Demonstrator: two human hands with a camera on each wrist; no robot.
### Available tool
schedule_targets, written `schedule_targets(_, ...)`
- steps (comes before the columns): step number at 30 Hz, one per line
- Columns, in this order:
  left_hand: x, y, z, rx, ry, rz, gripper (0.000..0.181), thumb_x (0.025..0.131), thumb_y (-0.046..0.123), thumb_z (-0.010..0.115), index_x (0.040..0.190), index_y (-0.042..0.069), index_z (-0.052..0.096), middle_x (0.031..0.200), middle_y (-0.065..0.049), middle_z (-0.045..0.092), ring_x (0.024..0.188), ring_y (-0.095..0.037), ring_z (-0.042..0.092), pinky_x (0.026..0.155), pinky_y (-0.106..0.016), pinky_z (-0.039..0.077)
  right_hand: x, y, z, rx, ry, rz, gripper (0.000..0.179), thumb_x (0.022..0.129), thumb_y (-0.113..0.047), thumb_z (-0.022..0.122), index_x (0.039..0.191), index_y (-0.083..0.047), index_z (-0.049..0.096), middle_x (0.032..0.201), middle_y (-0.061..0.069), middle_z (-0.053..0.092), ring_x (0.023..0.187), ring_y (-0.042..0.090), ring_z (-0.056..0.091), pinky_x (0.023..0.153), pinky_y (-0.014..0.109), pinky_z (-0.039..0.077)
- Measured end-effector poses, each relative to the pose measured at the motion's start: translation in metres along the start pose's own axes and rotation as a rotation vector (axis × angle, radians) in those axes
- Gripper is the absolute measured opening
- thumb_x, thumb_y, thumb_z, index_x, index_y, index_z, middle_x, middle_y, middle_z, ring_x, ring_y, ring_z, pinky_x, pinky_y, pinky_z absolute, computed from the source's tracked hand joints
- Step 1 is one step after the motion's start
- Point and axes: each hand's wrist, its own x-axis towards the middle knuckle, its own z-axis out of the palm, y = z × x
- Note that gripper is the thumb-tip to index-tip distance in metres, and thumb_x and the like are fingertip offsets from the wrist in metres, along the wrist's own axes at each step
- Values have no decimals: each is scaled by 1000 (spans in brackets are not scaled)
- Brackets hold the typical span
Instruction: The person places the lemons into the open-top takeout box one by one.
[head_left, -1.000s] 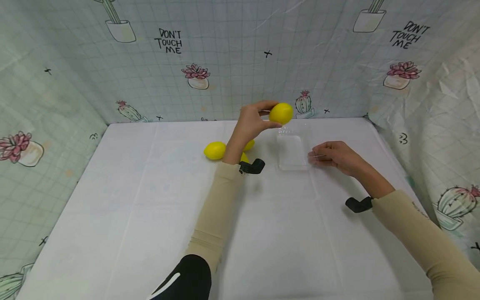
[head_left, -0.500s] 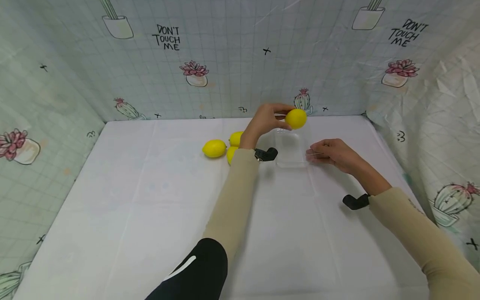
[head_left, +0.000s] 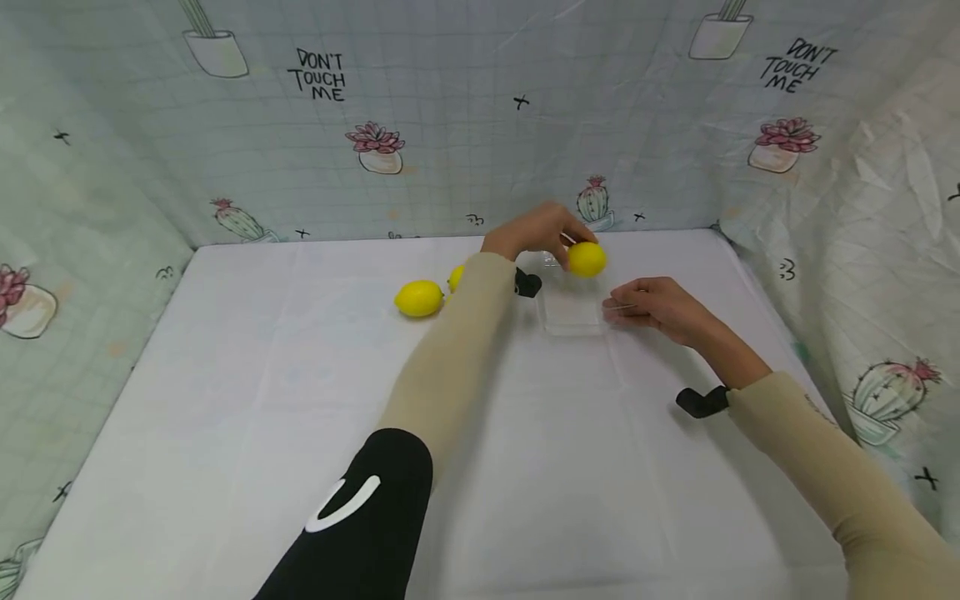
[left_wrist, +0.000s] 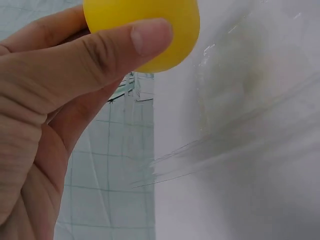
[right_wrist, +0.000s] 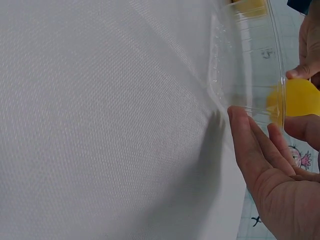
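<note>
A yellow lemon [head_left: 587, 260] is pinched between the thumb and fingers of my left hand [head_left: 542, 230], above the far part of a clear plastic container [head_left: 567, 323]. In the left wrist view the thumb lies across the lemon [left_wrist: 184, 31]. My right hand [head_left: 660, 310] grips the container's right side. The right wrist view shows the thumb at the rim and the fingers along the outer wall of the container [right_wrist: 232, 65]. To the left on the table lies another lemon [head_left: 418, 298]. One more lemon [head_left: 455, 277] is mostly hidden behind my left sleeve.
A white cloth covers the table [head_left: 300, 400]. Behind it and along both sides hangs a printed curtain [head_left: 450, 108] with cactus drawings. My left sleeve [head_left: 450, 358] crosses the middle of the table.
My left hand has carried the lemon right, then lowered it toward the container. The left sleeve now covers more of the lemons on the table. My right hand keeps its grip.
</note>
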Motion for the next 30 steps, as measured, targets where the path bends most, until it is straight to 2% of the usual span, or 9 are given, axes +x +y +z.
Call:
schedule_targets(4, 6, 0, -8, 91, -51, 0, 56, 81, 10, 86, 134, 16, 69, 132, 0, 68, 117, -14, 65, 99, -20, 52, 1, -1, 2, -7, 8, 12, 47, 108, -22, 51, 140, 13, 43, 146, 26, 52, 111, 13, 69, 98, 29, 55)
schedule_targets(9, 8, 4, -13, 159, -90, -12, 55, 81, 7, 86, 133, 16, 70, 127, 0, 70, 111, -14, 65, 97, -21, 53, 2, -2, 1, -19, 10, 12, 48, 108, -23, 52, 139, 12, 44, 143, 24, 56, 108, 12, 70, 95, 27, 56)
schedule_targets(16, 15, -3, -1, 173, -144, -40, 53, 84, 8, 84, 134, 19, 69, 125, 2, 71, 110, -11, 66, 96, -19, 53, 4, 0, 2, -5, -2, 2, 47, 108, -21, 52, 138, 13, 44, 140, 24, 58, 108, 12, 70, 96, 28, 56)
schedule_targets(21, 15, -7, 9, 114, -95, -31, 52, 84, 5, 83, 134, 13, 69, 126, -2, 71, 111, -12, 66, 98, -19, 51, 5, 0, 4, 0, -10, -6, 44, 108, -20, 51, 137, 13, 44, 141, 26, 57, 110, 13, 69, 98, 30, 55)
schedule_targets(24, 12, -8, 11, 80, -53, -27, 50, 85, 5, 82, 133, 8, 68, 128, -4, 69, 113, -14, 66, 98, -19, 51, 4, -1, 5, -8, -7, -7, 43, 108, -20, 52, 135, 13, 46, 138, 23, 59, 111, 13, 69, 99, 30, 55)
schedule_targets(30, 10, -16, 13, 38, 12, -70, 44, 91, 10, 77, 134, 6, 66, 134, -7, 65, 117, -16, 64, 96, -19, 52, 3, -2, 7, -16, 2, 3, 41, 108, -19, 53, 134, 12, 47, 136, 19, 61, 110, 14, 67, 100, 31, 54)
